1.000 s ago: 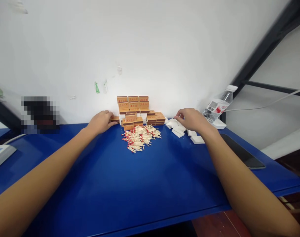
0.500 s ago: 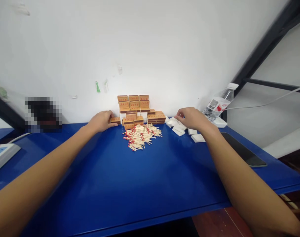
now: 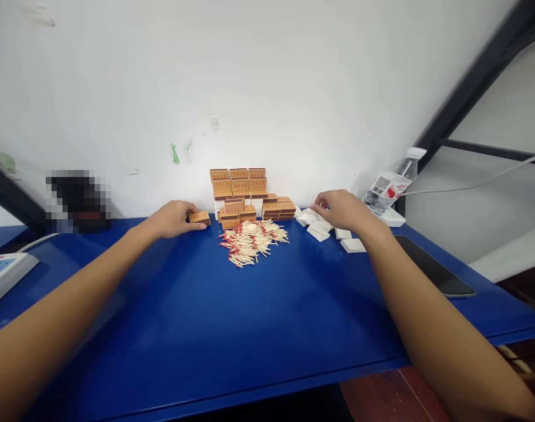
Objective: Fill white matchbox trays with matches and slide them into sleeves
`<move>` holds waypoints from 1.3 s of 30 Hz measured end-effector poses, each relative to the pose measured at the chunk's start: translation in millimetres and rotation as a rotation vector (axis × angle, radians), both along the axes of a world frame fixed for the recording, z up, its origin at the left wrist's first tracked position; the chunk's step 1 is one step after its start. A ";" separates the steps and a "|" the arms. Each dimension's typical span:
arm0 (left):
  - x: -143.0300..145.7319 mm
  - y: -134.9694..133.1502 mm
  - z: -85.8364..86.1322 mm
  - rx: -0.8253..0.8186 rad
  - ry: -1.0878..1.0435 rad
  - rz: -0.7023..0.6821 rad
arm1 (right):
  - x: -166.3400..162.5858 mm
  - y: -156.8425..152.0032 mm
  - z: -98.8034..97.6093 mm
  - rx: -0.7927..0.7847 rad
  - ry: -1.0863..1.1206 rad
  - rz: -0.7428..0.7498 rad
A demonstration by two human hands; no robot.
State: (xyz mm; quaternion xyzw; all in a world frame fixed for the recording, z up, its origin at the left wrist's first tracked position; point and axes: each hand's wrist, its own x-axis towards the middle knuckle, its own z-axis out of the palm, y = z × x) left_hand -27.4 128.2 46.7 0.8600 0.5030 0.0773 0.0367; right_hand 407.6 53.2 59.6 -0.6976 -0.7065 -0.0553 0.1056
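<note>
My left hand [image 3: 176,218] has thumb and fingers closed around the sides of an orange matchbox [image 3: 200,217], low over the table. Red-headed matches [image 3: 252,241] lie in a loose heap at the table's middle. Right behind them, orange matchboxes [image 3: 240,186] are stacked against the wall, with a lower stack [image 3: 278,208] on the right. On the right, my right hand [image 3: 337,208] bends down over a pile of white matchbox trays [image 3: 318,231]. Its fingertips are pinched at the edge of one white tray [image 3: 306,215]; the hand partly covers the pile.
A tilted plastic bottle [image 3: 388,184] leans by the black frame at the right. In front of it lies a dark phone [image 3: 434,266], under my right forearm. A white power strip [image 3: 6,275] with a cable is at the left edge of the blue table [image 3: 250,328].
My left hand has drawn the matchbox a little leftward and toward me, away from the stack. My right hand has stayed almost still at the white trays.
</note>
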 end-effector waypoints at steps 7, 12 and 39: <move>-10.3 -56.9 2.8 -0.003 -0.124 -0.040 | -13.7 -4.2 4.2 0.075 0.093 0.096; 15.9 -99.8 9.3 0.109 -0.325 -0.132 | -89.9 -31.0 -1.7 0.000 0.851 0.451; 32.5 -130.8 -21.1 0.258 -0.505 -0.137 | -149.0 -60.2 -26.8 -0.425 1.260 0.395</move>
